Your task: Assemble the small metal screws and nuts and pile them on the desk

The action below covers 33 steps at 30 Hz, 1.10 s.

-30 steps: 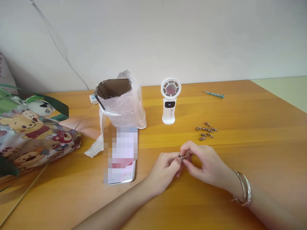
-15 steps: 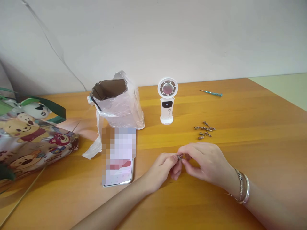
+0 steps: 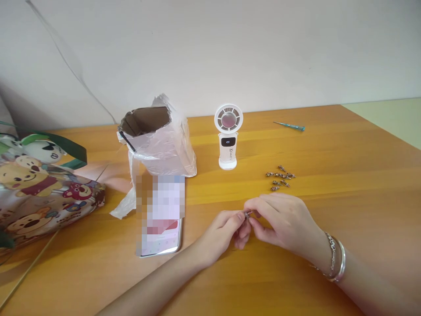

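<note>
My left hand (image 3: 226, 230) pinches a small metal part (image 3: 247, 214) between thumb and fingers, low over the table front. Closed around the other side of that piece is my right hand (image 3: 279, 219), its thumb and index fingertips at the part's edge. The part is too small to name exactly; it looks like a little metal fitting with a thin pin. Beyond my right hand lies a loose cluster of similar small metal parts (image 3: 280, 176). A bracelet and a bangle (image 3: 341, 262) circle my right wrist.
A white handheld fan (image 3: 228, 140) stands upright mid-table. Left of it is an open cardboard box (image 3: 171, 151) wrapped in white plastic, with a phone (image 3: 164, 245) in front. A patterned bag (image 3: 49, 206) sits at far left. Behind the parts lies a teal-handled screwdriver (image 3: 291, 126).
Both hands keep hold of the same small metal part, with only slight finger movement. The whole view has shifted a little.
</note>
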Available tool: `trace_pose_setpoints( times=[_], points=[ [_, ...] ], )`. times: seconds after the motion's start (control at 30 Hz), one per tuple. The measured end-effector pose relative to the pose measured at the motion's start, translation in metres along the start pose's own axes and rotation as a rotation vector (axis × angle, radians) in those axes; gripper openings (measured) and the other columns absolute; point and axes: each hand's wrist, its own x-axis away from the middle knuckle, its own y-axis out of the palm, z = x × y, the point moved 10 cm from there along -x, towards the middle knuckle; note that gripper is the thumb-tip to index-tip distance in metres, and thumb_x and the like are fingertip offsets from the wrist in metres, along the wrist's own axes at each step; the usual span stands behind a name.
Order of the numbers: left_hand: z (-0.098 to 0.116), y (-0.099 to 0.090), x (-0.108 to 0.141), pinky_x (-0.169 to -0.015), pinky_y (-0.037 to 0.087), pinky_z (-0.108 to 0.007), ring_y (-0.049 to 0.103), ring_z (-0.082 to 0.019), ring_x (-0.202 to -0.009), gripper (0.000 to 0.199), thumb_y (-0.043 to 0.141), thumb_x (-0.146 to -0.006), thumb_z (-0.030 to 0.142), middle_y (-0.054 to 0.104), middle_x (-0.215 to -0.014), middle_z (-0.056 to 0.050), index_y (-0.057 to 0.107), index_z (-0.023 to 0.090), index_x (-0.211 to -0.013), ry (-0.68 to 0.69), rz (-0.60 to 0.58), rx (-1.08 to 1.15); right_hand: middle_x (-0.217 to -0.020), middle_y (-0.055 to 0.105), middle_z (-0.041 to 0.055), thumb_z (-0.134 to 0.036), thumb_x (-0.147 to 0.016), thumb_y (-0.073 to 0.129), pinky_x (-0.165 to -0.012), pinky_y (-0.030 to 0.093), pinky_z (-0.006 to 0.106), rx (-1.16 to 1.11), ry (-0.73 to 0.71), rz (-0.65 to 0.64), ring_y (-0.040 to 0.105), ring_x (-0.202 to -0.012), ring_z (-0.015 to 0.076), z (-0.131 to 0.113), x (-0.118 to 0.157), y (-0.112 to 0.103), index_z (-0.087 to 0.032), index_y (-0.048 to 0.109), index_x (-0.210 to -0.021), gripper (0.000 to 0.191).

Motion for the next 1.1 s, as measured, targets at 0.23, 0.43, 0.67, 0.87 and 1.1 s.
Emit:
trace_pose_setpoints(
  times=[0.23,0.43,0.67,0.87,1.1],
  points=[
    [0.000,0.004,0.001,-0.056,0.034,-0.025,0.037,-0.011,-0.050,0.035,0.032,-0.085,0.034,0.041,-0.049,0.002,0.034,0.019,-0.054,-0.005,-0.003,-0.002,-0.051,0.053,-0.0042,-0.013,-0.078,0.042,-0.047,0.029,0.023,0.022,-0.011,0.038,0.042,-0.045,0.0095,-0.005,-0.002,-0.002,-0.019,0.055,-0.069,0.017],
    [0.000,0.004,0.002,-0.058,0.036,-0.025,0.038,-0.011,-0.051,0.033,0.031,-0.084,0.032,0.042,-0.049,0.003,0.028,0.020,-0.054,-0.019,0.039,-0.007,-0.050,0.051,-0.0041,-0.012,-0.079,0.039,-0.046,0.028,0.022,0.020,-0.018,0.033,0.039,-0.044,0.0093,-0.008,-0.003,0.000,-0.019,0.053,-0.067,0.019],
    [-0.003,0.005,0.003,-0.058,0.038,-0.026,0.040,-0.011,-0.049,0.027,0.032,-0.079,0.024,0.044,-0.047,0.003,0.036,0.019,-0.053,-0.060,0.046,-0.010,-0.049,0.047,-0.0041,-0.013,-0.079,0.039,-0.047,0.027,0.023,0.056,-0.045,0.027,0.037,-0.043,0.0099,-0.011,-0.002,0.003,-0.019,0.052,-0.065,0.021],
    [-0.008,0.005,0.004,-0.058,0.037,-0.024,0.040,-0.010,-0.049,0.023,0.035,-0.076,0.022,0.045,-0.046,0.003,0.041,0.018,-0.054,-0.077,0.045,0.008,-0.051,0.047,-0.0034,-0.014,-0.081,0.040,-0.048,0.027,0.023,0.040,-0.050,0.016,0.036,-0.045,0.0103,-0.012,0.000,0.006,-0.019,0.053,-0.066,0.021],
    [-0.010,0.005,0.004,-0.058,0.036,-0.025,0.041,-0.011,-0.050,0.022,0.034,-0.078,0.024,0.044,-0.048,0.004,0.042,0.017,-0.058,-0.048,0.011,-0.034,-0.052,0.047,-0.0028,-0.012,-0.081,0.040,-0.049,0.027,0.023,0.054,-0.069,0.034,0.036,-0.048,0.0112,-0.014,0.000,0.004,-0.019,0.052,-0.065,0.021]
  ],
)
